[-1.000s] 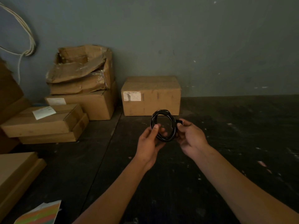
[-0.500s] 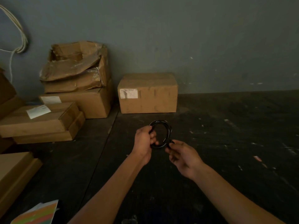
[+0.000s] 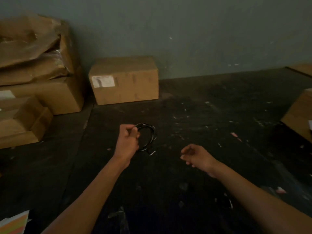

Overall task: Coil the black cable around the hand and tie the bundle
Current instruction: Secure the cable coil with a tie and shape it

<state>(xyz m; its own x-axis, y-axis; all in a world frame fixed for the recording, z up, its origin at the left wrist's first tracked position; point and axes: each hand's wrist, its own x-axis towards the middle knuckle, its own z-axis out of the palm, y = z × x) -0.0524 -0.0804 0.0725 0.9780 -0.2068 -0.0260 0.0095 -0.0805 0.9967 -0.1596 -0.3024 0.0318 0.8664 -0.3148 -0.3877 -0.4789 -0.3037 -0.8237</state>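
Observation:
The black cable (image 3: 150,136) is wound into a small round coil of several loops. My left hand (image 3: 128,141) grips the coil's left side, low over the dark floor, with the fingers closed on it. The coil's right half sticks out past the hand, and a short end shows at its bottom edge. My right hand (image 3: 195,156) hangs apart to the right, holding nothing, its fingers loosely curled.
A closed cardboard box (image 3: 124,80) stands against the grey wall ahead. Stacked, partly crushed boxes (image 3: 33,73) fill the left side. Another box (image 3: 298,115) sits at the right edge. Coloured paper (image 3: 13,223) lies at the bottom left. Small scraps dot the dark floor (image 3: 202,115).
My right hand has let go of the coil and drawn back to the right. The left hand has lowered the coil towards the floor. The view has shifted right.

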